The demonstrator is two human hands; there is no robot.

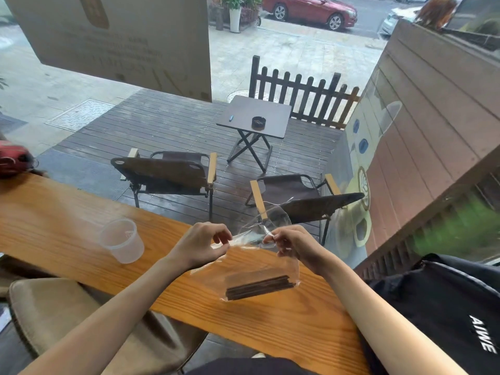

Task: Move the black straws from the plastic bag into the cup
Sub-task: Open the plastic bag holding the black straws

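A clear plastic bag (254,263) hangs over the wooden counter (67,212), held up by its top edge. My left hand (201,243) pinches the left side of the bag's mouth and my right hand (293,243) pinches the right side. A bundle of black straws (259,287) lies slanted across the bottom of the bag. To the left on the counter stands an upright translucent plastic cup (122,240) with nothing visible in it, about a hand's width from my left hand.
A beige padded stool (54,312) sits below the counter's near edge at the left. A black backpack (446,307) rests at the right end. Behind the glass are two folding chairs (173,171) and a small table (255,116). A red object (12,161) lies at the far left.
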